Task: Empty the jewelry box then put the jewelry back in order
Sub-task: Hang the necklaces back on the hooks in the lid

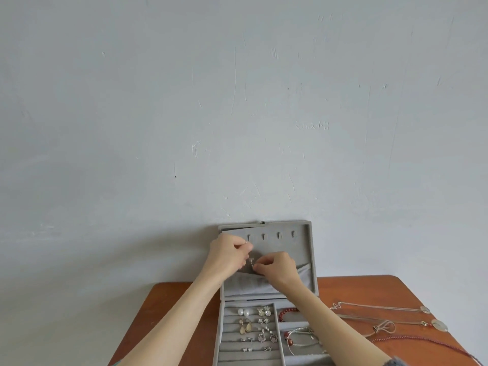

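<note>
A grey velvet jewelry box [313,262] stands open on a wooden table, its lid upright against the wall. Several small hooks [278,235] line the top of the lid, and a fabric pocket [248,286] runs along its bottom. My left hand [228,256] and my right hand [277,268] meet in front of the lid, both pinching a thin silver necklace with a small pendant [250,261]. In the tray below, several pairs of earrings [257,327] sit in the left rows. A red bead bracelet [286,312] and silver bracelets [301,338] lie in the right compartments.
On the table [369,289] to the right of the box lie long chain necklaces with oval pendants [438,324] and a dark red beaded strand [433,342]. A plain grey wall rises directly behind the box.
</note>
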